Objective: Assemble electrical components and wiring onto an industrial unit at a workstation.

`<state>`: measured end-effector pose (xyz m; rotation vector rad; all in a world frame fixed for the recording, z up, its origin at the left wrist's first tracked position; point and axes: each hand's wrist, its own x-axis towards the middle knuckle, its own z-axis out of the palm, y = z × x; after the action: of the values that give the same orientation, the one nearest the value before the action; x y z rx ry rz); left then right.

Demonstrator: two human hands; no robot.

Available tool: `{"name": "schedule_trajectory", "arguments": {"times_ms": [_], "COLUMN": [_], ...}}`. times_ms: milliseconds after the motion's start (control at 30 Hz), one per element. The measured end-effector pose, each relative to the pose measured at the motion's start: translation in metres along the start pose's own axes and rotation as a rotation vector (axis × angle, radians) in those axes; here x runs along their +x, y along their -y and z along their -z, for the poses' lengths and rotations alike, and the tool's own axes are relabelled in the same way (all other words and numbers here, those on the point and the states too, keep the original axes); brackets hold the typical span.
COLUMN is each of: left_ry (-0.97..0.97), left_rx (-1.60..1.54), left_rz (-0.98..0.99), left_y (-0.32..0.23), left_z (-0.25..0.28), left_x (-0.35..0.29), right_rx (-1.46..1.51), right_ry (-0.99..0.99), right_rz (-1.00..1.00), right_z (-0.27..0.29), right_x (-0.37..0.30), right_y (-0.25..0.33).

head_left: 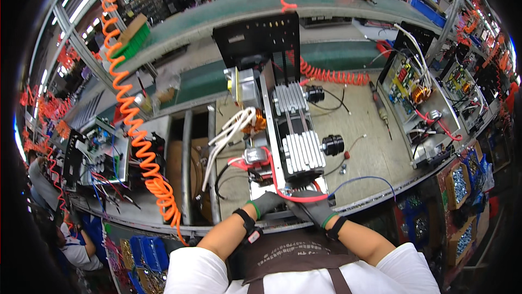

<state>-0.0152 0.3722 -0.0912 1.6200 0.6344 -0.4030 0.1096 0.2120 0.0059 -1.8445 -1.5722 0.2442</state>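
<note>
At the bench's near edge stands a half-built machine [276,131], with ribbed silver motor-like cylinders, black round caps, a copper coil and a tall black panel at its far end. My left hand [267,204], in a grey glove, is closed at the left of its near end. Beside it my right hand [312,208], also gloved, is closed at the right of that end, near a thick red cable [307,199]. What the fingers pinch is hidden. A blue wire [361,179] trails right from there. White cables [231,128] hang over the machine's left side.
A screwdriver-like power tool [379,108] lies to the right, before another open unit [418,98]. Coiled orange air hose [133,125] hangs at left, by metal rollers [187,169] and a third unit [106,155]. A green conveyor [217,14] runs behind; screw bins [461,185] stand right.
</note>
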Motion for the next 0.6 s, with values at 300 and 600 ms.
{"name": "schedule_trajectory", "arguments": {"times_ms": [300,600], "left_ry": [0.016,-0.065], "left_rx": [0.137,0.212], "left_rz": [-0.019,0.073], "left_y": [0.028,-0.009], "left_z": [0.002,-0.003], "left_x": [0.022,-0.001], "right_rx": [0.035,-0.101], "right_ry": [0.021,0.166], "right_rz": [-0.009,-0.005], "right_z": [-0.004,-0.002], "right_x": [-0.001,0.001], "right_y": [0.0,0.003]}}
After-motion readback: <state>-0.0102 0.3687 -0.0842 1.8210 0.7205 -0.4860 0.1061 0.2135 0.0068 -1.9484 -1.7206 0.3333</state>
